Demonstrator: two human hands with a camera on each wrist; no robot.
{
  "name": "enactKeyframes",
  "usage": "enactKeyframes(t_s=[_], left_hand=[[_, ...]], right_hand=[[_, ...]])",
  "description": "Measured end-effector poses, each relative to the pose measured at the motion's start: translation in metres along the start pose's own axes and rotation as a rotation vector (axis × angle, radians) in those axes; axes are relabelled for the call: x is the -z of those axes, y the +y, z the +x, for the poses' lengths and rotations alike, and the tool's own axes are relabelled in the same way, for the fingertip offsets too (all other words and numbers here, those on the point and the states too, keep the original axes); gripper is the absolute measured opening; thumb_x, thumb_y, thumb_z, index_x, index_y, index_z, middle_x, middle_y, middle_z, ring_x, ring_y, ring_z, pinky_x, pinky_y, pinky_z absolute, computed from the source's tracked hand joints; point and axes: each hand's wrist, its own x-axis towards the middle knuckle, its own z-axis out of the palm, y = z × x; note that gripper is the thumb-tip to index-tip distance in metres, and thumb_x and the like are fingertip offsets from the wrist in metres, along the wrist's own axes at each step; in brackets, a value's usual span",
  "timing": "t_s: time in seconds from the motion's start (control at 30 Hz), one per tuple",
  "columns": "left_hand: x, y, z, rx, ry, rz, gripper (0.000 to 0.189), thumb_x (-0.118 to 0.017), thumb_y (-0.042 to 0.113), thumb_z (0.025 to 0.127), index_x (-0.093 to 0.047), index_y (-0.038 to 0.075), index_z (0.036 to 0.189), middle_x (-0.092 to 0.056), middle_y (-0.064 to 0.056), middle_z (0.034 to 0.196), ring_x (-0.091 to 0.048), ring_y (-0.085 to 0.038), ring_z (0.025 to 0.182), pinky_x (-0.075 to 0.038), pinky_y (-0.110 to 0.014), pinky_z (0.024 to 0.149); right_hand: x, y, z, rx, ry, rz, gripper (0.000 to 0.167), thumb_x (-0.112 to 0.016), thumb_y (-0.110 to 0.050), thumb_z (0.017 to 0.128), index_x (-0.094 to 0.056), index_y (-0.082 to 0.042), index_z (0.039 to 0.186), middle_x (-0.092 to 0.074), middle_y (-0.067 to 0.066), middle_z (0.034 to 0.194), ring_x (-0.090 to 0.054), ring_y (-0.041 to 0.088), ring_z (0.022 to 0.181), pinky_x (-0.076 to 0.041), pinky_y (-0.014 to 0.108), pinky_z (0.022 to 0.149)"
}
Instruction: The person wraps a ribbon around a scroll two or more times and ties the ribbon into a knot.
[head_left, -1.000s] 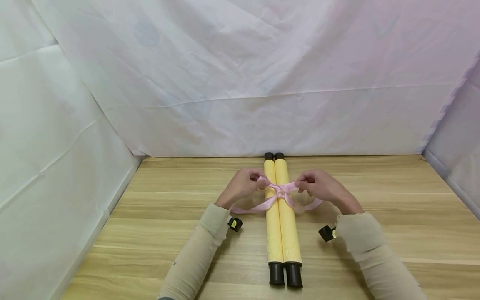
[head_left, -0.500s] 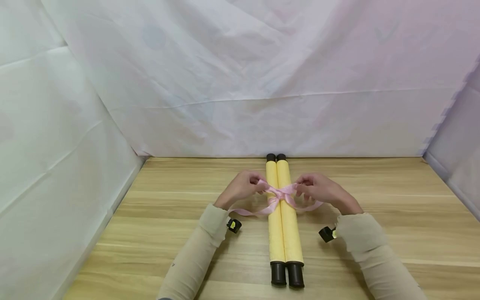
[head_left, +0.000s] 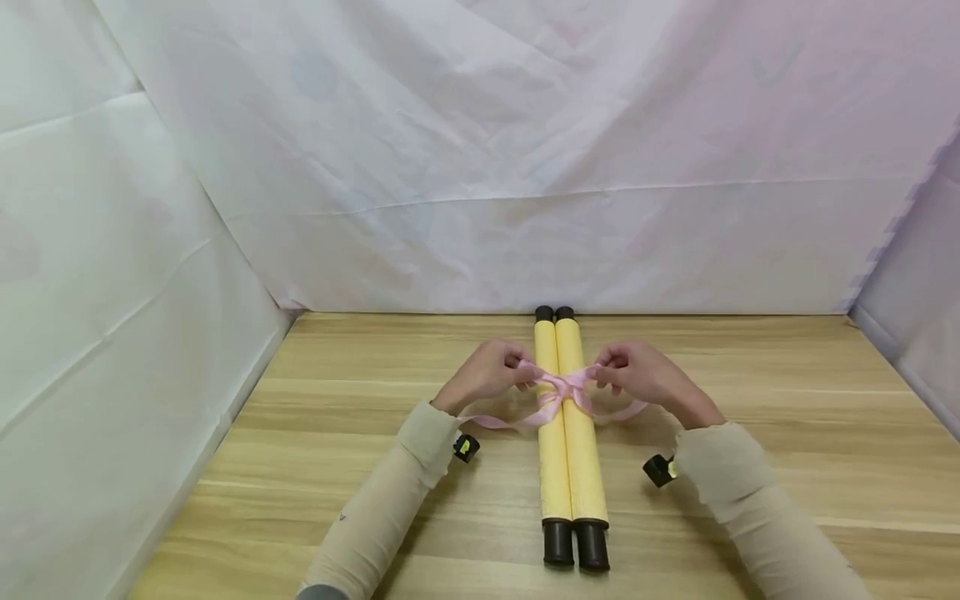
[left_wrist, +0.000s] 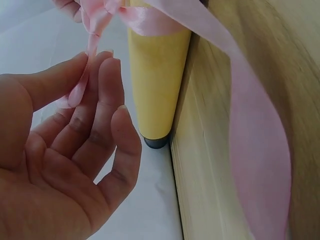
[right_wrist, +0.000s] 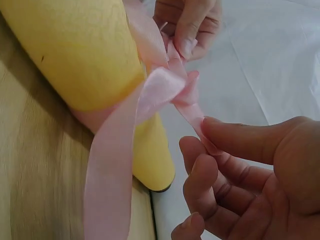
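Note:
Two yellow scrolls (head_left: 555, 467) with dark end knobs lie side by side on the table, pointing away from me. A pink ribbon (head_left: 551, 408) wraps round their middle and is knotted on top. My left hand (head_left: 491, 371) pinches one ribbon loop between thumb and fingers; in the left wrist view the loop (left_wrist: 77, 95) folds at the fingertips. On the other side my right hand (head_left: 637, 371) pinches a second loop, its thumb (right_wrist: 245, 137) pressing the ribbon against the fingers. A loose tail (right_wrist: 110, 175) hangs down on each side of the scrolls.
The wooden table (head_left: 337, 483) meets a white cloth backdrop (head_left: 465, 250) right behind the scrolls' far ends. Cloth walls stand at left and right. A small black camera (head_left: 658, 470) sits at each wrist, low over the table.
The two loops have drawn in to a tighter knot over the scrolls, forming a bow shape. Both hands keep their pinch and barely shift; the view has moved slightly.

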Motion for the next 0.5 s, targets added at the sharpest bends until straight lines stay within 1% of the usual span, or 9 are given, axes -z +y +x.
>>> enactKeyframes(t_s=[0.07, 0.17, 0.27, 0.4, 0.5], left_hand=[[0.001, 0.000, 0.000, 0.003, -0.001, -0.010, 0.010, -0.068, 0.014, 0.094, -0.072, 0.008, 0.088, -0.074, -0.012, 0.084, -0.072, -0.032, 0.080, -0.056, -0.037, 0.072], [0.002, -0.001, -0.001, 0.006, -0.003, -0.019, 0.010, -0.068, 0.013, 0.094, -0.073, 0.006, 0.090, -0.074, -0.012, 0.084, -0.072, -0.032, 0.079, -0.058, -0.043, 0.076], [0.004, -0.004, -0.001, 0.015, -0.006, -0.021, 0.010, -0.067, 0.013, 0.095, -0.073, 0.005, 0.092, -0.074, -0.011, 0.083, -0.072, -0.031, 0.080, -0.058, -0.043, 0.077], [0.008, -0.007, -0.002, 0.032, 0.002, -0.012, 0.012, -0.067, 0.014, 0.095, -0.073, 0.004, 0.094, -0.074, -0.007, 0.081, -0.073, -0.029, 0.083, -0.057, -0.042, 0.080], [0.011, -0.008, -0.002, 0.035, 0.005, -0.003, 0.013, -0.066, 0.015, 0.096, -0.074, 0.006, 0.093, -0.074, -0.004, 0.081, -0.072, -0.029, 0.084, -0.057, -0.042, 0.081]], right_hand=[[0.003, 0.001, -0.002, 0.007, -0.004, 0.001, 0.017, -0.060, -0.015, 0.099, -0.065, 0.001, 0.096, -0.068, 0.016, 0.086, -0.063, 0.030, 0.074, -0.051, 0.038, 0.069], [0.006, 0.004, -0.003, 0.013, -0.016, 0.015, 0.018, -0.059, -0.014, 0.100, -0.064, 0.003, 0.097, -0.069, 0.017, 0.088, -0.064, 0.032, 0.075, -0.052, 0.039, 0.069], [0.008, 0.006, -0.002, -0.002, -0.026, 0.026, 0.018, -0.058, -0.014, 0.101, -0.063, 0.003, 0.098, -0.069, 0.017, 0.088, -0.064, 0.029, 0.075, -0.051, 0.037, 0.069], [0.012, 0.009, 0.000, -0.014, -0.038, 0.038, 0.019, -0.057, -0.017, 0.101, -0.062, 0.002, 0.101, -0.069, 0.015, 0.089, -0.064, 0.026, 0.077, -0.049, 0.036, 0.069], [0.016, 0.012, 0.001, -0.009, -0.054, 0.052, 0.019, -0.056, -0.016, 0.102, -0.061, 0.003, 0.103, -0.069, 0.016, 0.089, -0.064, 0.028, 0.078, -0.051, 0.037, 0.070]])
